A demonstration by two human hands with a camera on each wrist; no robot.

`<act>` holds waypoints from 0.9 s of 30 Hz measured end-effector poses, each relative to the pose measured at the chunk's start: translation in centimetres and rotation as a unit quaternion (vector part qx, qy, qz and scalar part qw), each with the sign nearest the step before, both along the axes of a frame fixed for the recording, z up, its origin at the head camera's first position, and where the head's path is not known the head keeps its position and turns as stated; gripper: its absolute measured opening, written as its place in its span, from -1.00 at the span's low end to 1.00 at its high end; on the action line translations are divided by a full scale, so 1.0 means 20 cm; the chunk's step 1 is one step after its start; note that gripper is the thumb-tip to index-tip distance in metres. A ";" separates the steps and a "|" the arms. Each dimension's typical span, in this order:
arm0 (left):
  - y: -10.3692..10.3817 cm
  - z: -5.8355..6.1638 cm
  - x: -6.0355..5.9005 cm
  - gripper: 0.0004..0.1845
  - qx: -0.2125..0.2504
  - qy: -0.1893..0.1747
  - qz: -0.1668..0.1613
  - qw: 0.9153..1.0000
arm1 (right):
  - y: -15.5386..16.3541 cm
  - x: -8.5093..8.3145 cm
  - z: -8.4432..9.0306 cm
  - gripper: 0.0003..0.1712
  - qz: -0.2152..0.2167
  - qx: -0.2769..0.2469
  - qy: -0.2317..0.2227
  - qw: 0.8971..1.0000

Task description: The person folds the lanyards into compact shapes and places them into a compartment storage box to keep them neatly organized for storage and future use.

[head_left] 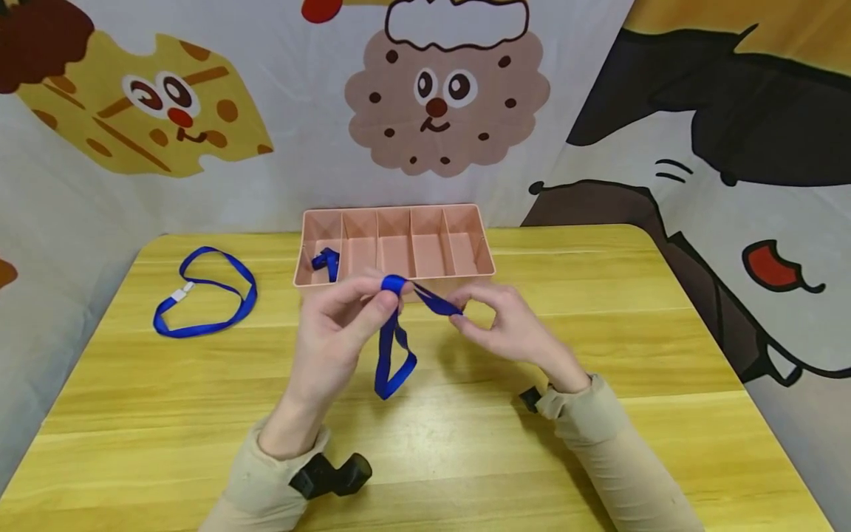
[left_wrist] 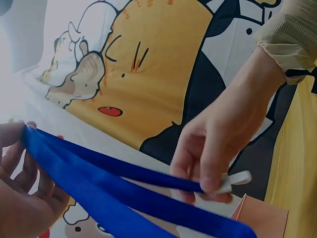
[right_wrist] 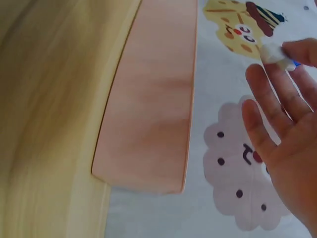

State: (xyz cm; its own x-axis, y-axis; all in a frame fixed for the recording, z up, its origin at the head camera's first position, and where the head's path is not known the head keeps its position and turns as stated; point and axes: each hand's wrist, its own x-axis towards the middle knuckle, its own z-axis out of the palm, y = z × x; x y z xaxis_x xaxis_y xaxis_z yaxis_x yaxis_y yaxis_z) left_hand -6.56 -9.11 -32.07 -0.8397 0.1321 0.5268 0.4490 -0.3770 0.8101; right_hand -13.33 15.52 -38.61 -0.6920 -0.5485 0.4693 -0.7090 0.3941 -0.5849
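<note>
Above the table's middle my left hand (head_left: 332, 336) pinches a blue lanyard (head_left: 387, 355) between thumb and fingers, and a loop of it hangs below. My right hand (head_left: 512, 325) pinches the other part of the strap, stretched between both hands. In the left wrist view the right fingers hold it at its white clip (left_wrist: 240, 179). The right wrist view shows that white clip (right_wrist: 275, 56) between thumb and fingers, with the other fingers spread. A second blue lanyard (head_left: 326, 260) lies bundled in the leftmost compartment of the pink divided box (head_left: 395, 281), behind the hands.
On the left of the wooden table (head_left: 459, 458) lies another blue lanyard (head_left: 249, 299) in a loose loop with a white buckle (head_left: 182, 292). A cartoon-printed cloth (head_left: 299, 177) stands behind and around the table. Each wrist wears a black camera mount (head_left: 332, 475).
</note>
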 end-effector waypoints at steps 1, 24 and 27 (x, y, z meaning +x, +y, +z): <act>0.00 0.00 0.00 -0.70 -0.004 -0.005 -0.006 1.000 | -0.01 0.01 0.00 -0.81 0.008 0.013 -0.003 1.000; 0.04 0.00 0.04 -0.83 -0.102 -0.076 0.000 0.992 | -0.24 0.17 0.08 -0.66 -0.054 -0.129 0.094 0.986; 0.04 0.01 0.04 -0.79 -0.098 -0.079 -0.004 0.992 | -0.26 0.18 0.11 -0.68 -0.059 -0.157 0.159 0.973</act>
